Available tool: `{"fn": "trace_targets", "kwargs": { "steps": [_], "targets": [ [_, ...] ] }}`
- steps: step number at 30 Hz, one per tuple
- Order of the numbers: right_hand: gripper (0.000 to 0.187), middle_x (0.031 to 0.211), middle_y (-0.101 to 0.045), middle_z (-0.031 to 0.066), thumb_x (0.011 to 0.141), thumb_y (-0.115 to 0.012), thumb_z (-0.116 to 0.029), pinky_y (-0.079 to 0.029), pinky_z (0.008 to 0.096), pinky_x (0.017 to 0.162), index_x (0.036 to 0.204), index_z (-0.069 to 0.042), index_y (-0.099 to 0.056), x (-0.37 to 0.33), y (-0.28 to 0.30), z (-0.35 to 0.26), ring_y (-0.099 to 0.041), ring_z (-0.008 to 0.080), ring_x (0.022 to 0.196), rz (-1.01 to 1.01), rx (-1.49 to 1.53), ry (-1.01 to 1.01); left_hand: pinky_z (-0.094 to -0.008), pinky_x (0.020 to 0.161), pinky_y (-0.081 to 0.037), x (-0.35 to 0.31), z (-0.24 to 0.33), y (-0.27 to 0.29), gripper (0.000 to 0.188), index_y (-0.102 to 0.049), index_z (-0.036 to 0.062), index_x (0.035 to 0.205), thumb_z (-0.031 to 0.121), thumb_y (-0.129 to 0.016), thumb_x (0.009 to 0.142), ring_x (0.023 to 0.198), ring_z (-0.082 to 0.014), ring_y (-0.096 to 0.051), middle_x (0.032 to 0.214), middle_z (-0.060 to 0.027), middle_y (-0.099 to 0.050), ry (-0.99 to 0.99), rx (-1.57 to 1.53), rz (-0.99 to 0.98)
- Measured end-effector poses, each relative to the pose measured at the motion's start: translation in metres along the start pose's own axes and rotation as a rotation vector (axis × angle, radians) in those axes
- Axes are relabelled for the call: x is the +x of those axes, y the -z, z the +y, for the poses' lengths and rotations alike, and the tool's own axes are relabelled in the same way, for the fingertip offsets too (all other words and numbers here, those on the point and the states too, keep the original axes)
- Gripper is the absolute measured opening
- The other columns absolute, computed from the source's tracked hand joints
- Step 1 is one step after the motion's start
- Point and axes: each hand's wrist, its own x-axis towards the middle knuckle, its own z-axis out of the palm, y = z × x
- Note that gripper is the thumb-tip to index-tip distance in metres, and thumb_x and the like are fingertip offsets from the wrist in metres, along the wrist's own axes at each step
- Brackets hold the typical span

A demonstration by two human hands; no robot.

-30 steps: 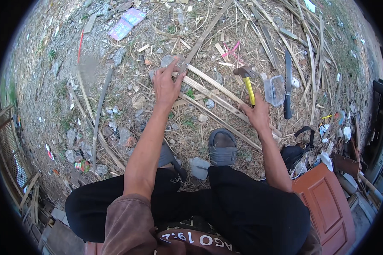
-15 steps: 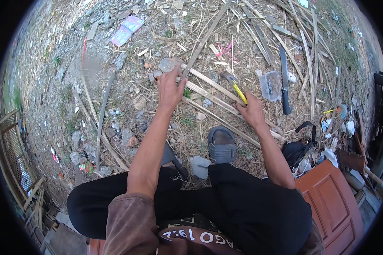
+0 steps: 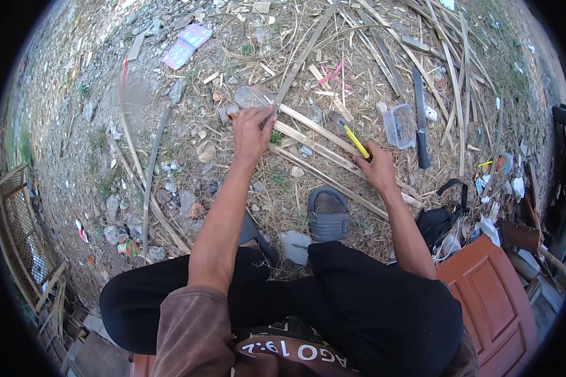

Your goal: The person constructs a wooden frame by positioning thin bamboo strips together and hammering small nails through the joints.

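My left hand (image 3: 253, 133) is closed at the far end of the pale bamboo strips, its fingertips at the point where a long greyish bamboo strip (image 3: 302, 58) crosses over them. Whether a nail is between those fingertips, I cannot make out. Several pale strips (image 3: 317, 147) run side by side on the ground from there toward the lower right. My right hand (image 3: 377, 166) grips a hammer (image 3: 356, 141) by its yellow and dark handle. The metal head points away to the upper left, above the strips and apart from the crossing.
A clear plastic tub (image 3: 399, 125) with small dark contents and a long knife (image 3: 419, 119) lie to the right. More bamboo strips (image 3: 462, 75) are heaped at the upper right. A flat stone (image 3: 251, 96) sits by the crossing. A black bag (image 3: 437, 225) and reddish panelled door (image 3: 487, 295) are at the lower right.
My right hand and the hammer have shifted slightly right and down, away from the crossing. My left hand stays at the crossing, nearly still.
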Motion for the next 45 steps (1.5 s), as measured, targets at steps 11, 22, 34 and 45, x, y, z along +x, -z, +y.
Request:
{"fn": "trace_targets", "kwargs": {
  "steps": [11, 22, 34, 45],
  "targets": [
    [0.029, 0.086, -0.069, 0.0234, 0.079, -0.075, -0.012, -0.053, 0.0430, 0.073, 0.105, -0.003, -0.063, -0.004, -0.012, 0.002, -0.068, 0.0400, 0.081, 0.052, 0.050, -0.006, -0.0390, 0.088, -0.048, 0.001, -0.001, 0.006, 0.025, -0.074, 0.0035, 0.108, 0.012, -0.071, 0.085, 0.095, -0.0304, -0.061, 0.100, -0.0117, -0.070, -0.016, -0.026, 0.006],
    [0.026, 0.084, -0.069, 0.0189, 0.082, -0.073, -0.017, -0.052, 0.0495, 0.073, 0.104, -0.008, -0.062, -0.004, -0.004, 0.006, -0.067, 0.0406, 0.081, 0.020, 0.063, -0.054, -0.0384, 0.092, -0.045, 0.007, -0.011, 0.000, 0.038, -0.068, 0.0041, 0.120, 0.019, -0.074, 0.086, 0.097, -0.0278, -0.060, 0.100, -0.0129, -0.068, 0.158, -0.102, -0.122],
    [0.025, 0.079, -0.068, 0.0193, 0.080, -0.070, -0.011, -0.052, 0.0521, 0.073, 0.104, -0.009, -0.062, -0.011, -0.004, 0.005, -0.067, 0.0405, 0.080, 0.020, 0.010, -0.067, -0.0367, 0.093, -0.045, 0.013, -0.024, -0.001, 0.043, -0.065, 0.0008, 0.125, 0.021, -0.074, 0.087, 0.098, -0.0256, -0.060, 0.103, -0.0150, -0.068, 0.215, -0.113, -0.236],
    [0.021, 0.080, -0.068, 0.0185, 0.082, -0.068, -0.013, -0.052, 0.0514, 0.069, 0.102, -0.012, -0.061, -0.006, -0.005, 0.001, -0.066, 0.0415, 0.077, 0.031, -0.021, -0.054, -0.0386, 0.091, -0.045, 0.016, -0.013, 0.008, 0.048, -0.064, 0.0025, 0.127, 0.018, -0.075, 0.084, 0.095, -0.0271, -0.059, 0.099, -0.0142, -0.068, 0.225, -0.090, -0.216]
  ]
}}
